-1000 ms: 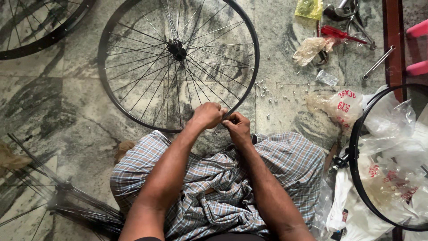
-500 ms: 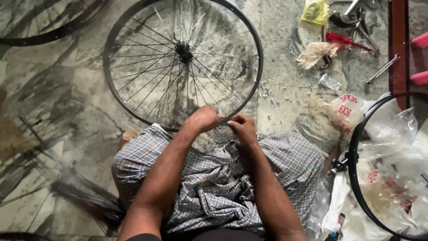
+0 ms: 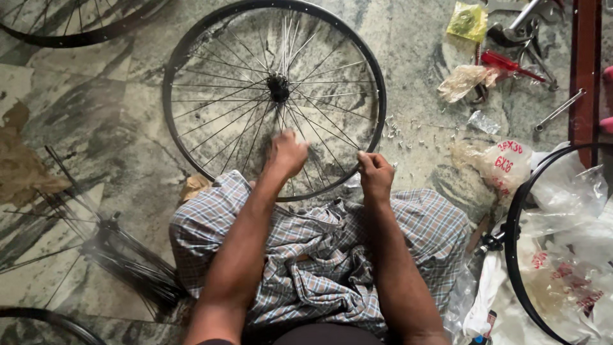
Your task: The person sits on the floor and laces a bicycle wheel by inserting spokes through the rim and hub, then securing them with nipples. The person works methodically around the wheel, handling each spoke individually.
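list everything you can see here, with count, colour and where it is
spoked wheel: 1, black rim, floor centre
other rims: 3 partly seen, black, top left, bottom left, right
loose spokes: a bundle, dark, floor left
red-handled tool: 1, top right
spanner: 1, silver, right
plastic bags: several, clear or white, right
yellow packet: 1, top right
checked cloth: 1, blue-grey, over lap
left hand: on spokes
right hand: at rim

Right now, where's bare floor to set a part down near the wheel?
Bare floor lies left of the wheel, below the second rim at top left. A narrower strip runs between the wheel and the tools. Crowded: loose spokes lower left, plastic bags and a rim at right.
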